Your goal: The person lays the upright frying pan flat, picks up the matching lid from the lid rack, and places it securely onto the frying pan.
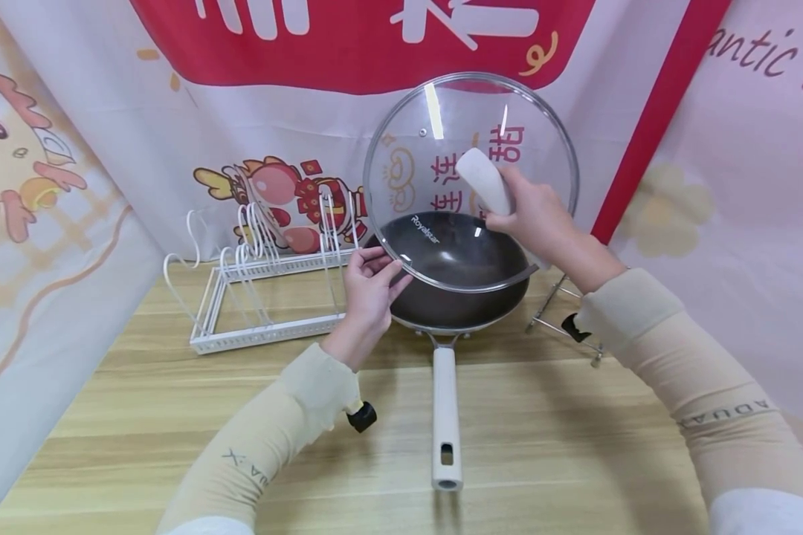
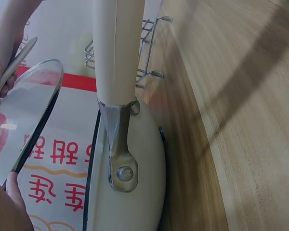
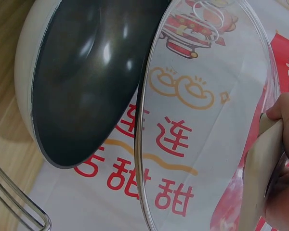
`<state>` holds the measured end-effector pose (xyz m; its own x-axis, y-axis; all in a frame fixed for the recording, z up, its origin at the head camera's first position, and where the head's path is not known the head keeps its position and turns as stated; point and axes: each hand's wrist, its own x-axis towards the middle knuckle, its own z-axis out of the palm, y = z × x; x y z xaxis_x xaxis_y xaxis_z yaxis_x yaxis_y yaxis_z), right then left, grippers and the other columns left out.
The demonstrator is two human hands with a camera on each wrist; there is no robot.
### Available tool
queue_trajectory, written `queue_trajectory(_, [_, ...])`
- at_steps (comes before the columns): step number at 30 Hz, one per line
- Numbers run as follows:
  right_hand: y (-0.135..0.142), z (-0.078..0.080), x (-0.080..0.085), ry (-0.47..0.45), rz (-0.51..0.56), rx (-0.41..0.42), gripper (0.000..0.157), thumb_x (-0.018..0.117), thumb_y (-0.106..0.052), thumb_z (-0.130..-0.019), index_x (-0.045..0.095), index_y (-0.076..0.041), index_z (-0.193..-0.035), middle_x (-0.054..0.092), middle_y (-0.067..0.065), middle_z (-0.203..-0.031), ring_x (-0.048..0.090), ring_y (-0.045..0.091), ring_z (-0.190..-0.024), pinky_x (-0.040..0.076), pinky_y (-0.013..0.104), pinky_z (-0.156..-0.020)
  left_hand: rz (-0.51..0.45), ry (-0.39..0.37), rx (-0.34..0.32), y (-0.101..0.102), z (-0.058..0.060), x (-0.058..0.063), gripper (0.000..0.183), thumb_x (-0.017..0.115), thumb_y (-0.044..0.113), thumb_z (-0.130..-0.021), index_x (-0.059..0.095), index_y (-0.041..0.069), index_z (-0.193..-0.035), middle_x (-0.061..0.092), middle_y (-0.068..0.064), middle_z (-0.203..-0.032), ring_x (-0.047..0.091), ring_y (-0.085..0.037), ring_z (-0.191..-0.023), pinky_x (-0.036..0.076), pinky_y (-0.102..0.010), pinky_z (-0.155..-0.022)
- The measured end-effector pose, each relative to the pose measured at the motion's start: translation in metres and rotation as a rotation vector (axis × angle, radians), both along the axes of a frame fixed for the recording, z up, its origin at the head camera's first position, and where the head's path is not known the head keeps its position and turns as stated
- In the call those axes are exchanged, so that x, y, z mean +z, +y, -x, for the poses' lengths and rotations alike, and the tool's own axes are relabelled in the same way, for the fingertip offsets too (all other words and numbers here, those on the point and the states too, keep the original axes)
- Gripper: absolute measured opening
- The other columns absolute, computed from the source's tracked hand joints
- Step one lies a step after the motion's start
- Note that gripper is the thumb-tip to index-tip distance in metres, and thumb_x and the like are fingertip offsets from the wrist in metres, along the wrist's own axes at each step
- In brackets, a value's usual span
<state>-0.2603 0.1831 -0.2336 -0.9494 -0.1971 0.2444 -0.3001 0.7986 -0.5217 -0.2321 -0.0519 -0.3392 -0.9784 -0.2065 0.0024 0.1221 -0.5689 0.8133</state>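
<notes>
A round glass lid [image 1: 435,186] with a metal rim is tilted up above a dark-lined wok [image 1: 455,305]. My right hand [image 1: 535,219] grips the lid's cream handle [image 1: 485,180], also seen in the right wrist view as a pale handle [image 3: 261,168] under the fingers. With thumb and fingers, my left hand [image 1: 369,293] pinches the lid's lower left rim. In the left wrist view the left thumb [image 2: 14,192] lies against that rim. The wok's long cream handle [image 1: 445,416] points toward me, and neither hand touches it.
A white wire rack [image 1: 268,327] with several upright loops stands left of the wok. To the right, a metal wire stand [image 1: 555,323] sits partly behind my right forearm. Printed cloth [image 1: 294,126] hangs behind the wooden table [image 1: 522,446].
</notes>
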Motion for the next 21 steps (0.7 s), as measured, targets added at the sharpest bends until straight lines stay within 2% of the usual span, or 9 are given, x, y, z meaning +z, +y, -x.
queue_trajectory(7, [-0.0019,-0.0002,-0.0004,0.012,0.002,0.002,0.071,0.072,-0.017,-0.094,0.035,-0.015,-0.155,0.057,0.021,-0.136,0.056,0.039,-0.115,0.052,0.064,-0.096,-0.018,-0.037,0.018,0.0031,-0.0021,-0.0003,0.033,0.059,-0.022,-0.089,0.053,0.006,-0.105,0.055,-0.007,-0.093,0.061,-0.013,-0.077,0.063,-0.032,-0.066])
queue_trajectory(13, [-0.0025,0.0018,-0.0033,0.047,-0.026,-0.009,0.069,0.076,-0.015,-0.092,0.041,-0.011,-0.151,0.046,0.022,-0.137,0.048,0.038,-0.119,0.050,0.062,-0.096,-0.029,-0.085,0.008,0.0062,-0.0048,-0.0034,0.033,0.059,-0.022,-0.089,0.053,0.006,-0.105,0.055,-0.006,-0.093,0.062,-0.015,-0.077,0.064,-0.034,-0.068])
queue_trajectory(21, [-0.0068,0.0037,-0.0063,0.034,-0.015,-0.017,0.068,0.077,-0.013,-0.091,0.043,-0.005,-0.150,0.039,0.021,-0.137,0.046,0.038,-0.121,0.049,0.060,-0.100,-0.020,-0.086,-0.001,0.0021,-0.0048,-0.0078,0.033,0.058,-0.022,-0.090,0.053,0.007,-0.105,0.055,-0.006,-0.094,0.062,-0.014,-0.077,0.064,-0.033,-0.068])
